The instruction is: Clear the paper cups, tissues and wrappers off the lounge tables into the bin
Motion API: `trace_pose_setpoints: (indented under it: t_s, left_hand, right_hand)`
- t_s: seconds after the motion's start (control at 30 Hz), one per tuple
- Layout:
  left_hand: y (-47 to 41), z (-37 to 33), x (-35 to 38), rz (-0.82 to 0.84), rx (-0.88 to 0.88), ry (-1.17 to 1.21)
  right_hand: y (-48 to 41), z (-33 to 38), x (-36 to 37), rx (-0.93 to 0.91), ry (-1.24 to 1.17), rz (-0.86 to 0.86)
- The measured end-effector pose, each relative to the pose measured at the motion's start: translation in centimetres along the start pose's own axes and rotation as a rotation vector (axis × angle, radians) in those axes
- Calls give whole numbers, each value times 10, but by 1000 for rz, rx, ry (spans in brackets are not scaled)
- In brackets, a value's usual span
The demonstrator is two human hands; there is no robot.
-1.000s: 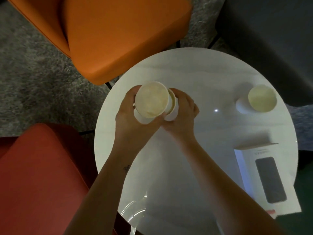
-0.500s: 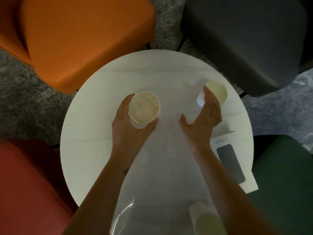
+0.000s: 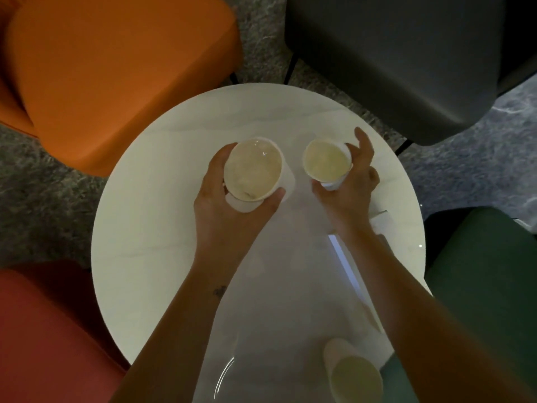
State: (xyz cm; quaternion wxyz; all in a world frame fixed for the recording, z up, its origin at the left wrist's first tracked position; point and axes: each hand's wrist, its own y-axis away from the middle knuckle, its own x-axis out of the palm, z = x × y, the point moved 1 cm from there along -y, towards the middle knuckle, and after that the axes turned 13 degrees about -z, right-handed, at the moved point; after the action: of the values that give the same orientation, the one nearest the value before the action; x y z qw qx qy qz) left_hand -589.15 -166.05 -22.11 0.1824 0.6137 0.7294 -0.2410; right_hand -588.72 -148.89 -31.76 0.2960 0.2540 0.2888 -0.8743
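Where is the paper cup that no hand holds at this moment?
In the head view, the free paper cup stands at the near edge of the round table, bottom right, below the right forearm.

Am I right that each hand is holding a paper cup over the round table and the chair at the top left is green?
Not quite. The head view shows the left hand and right hand each holding a paper cup, but the top-left chair is orange.
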Motion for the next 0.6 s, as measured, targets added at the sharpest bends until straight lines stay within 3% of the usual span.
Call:
trace_pose_setpoints:
  t_s: [0.13,0.37,0.6]
  left_hand:
    - [1,-14,1,44,29,53]
    - [25,-7,9,220,95,8]
    - [57,20,8,312,123,20]
  right_hand:
    - [29,19,-18,-138,-56,50]
    - [58,53,-44,-47,-251,62]
    - [94,51,-71,70,-210,128]
